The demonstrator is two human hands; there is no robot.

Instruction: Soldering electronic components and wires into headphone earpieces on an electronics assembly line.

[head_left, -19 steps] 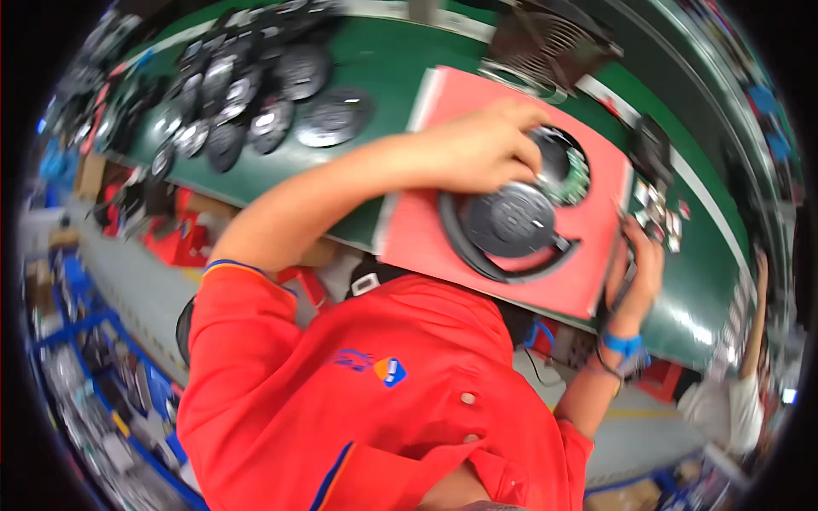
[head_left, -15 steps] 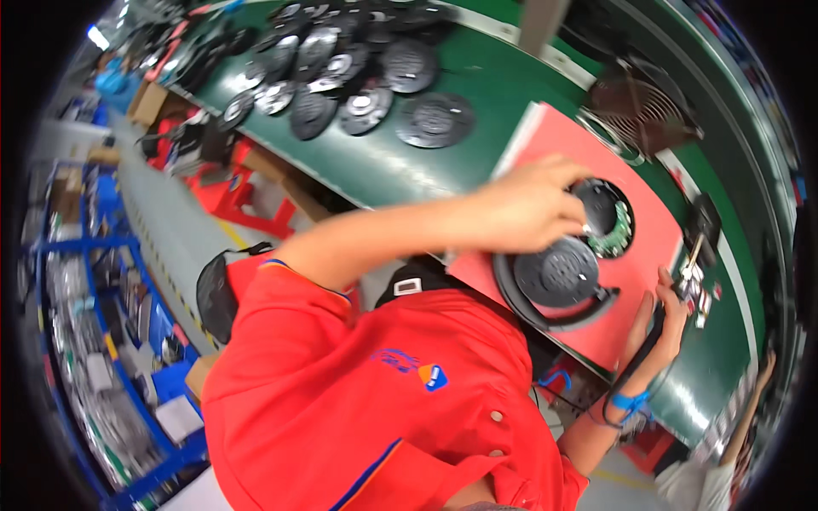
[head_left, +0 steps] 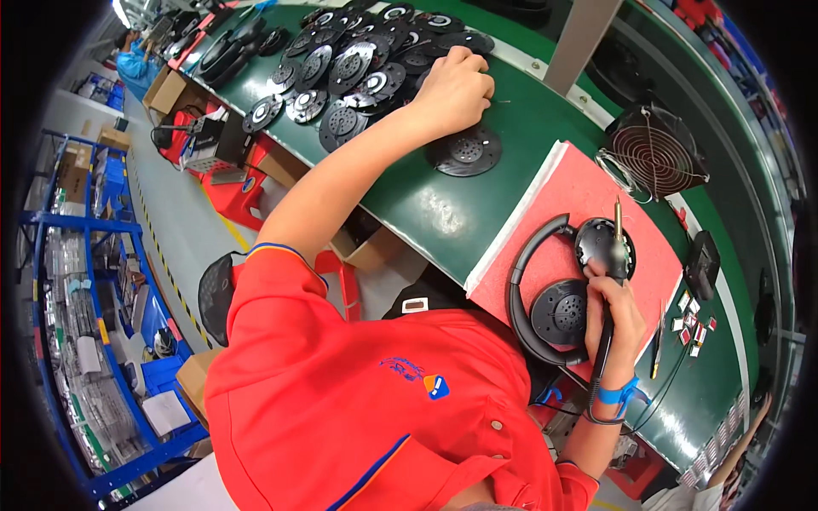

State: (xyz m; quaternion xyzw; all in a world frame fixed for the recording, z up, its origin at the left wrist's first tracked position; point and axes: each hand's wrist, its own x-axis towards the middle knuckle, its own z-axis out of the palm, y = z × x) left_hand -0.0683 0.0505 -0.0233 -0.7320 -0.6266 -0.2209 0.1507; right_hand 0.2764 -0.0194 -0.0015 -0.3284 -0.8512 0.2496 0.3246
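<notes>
My left hand [head_left: 456, 95] is closed over the near edge of a pile of round black speaker plates [head_left: 375, 81]; whatever its fingers grip is hidden beneath it. One more black plate [head_left: 466, 152] lies just below that hand. My right hand [head_left: 618, 315] holds a soldering iron [head_left: 619, 230], its metal tip pointing away from me. Under the iron, a pair of black headphones lies on a pink mat [head_left: 532, 204], with the headband [head_left: 516, 294] curving along the left. The far ear cup [head_left: 588, 243] is partly covered by the iron; a perforated plate [head_left: 558, 312] shows at the near one.
A fan with a wire guard [head_left: 652, 149] stands behind the mat, near a metal post [head_left: 584, 47]. Right of the mat are tweezers [head_left: 658, 345], small red and white pieces [head_left: 692, 324] and a black box [head_left: 702, 264]. Blue shelving [head_left: 85, 226] stands at far left.
My left hand has left the headphones and reached to the plate pile. My right hand has come in from the mat's right edge with the soldering iron. The headband now lies further left.
</notes>
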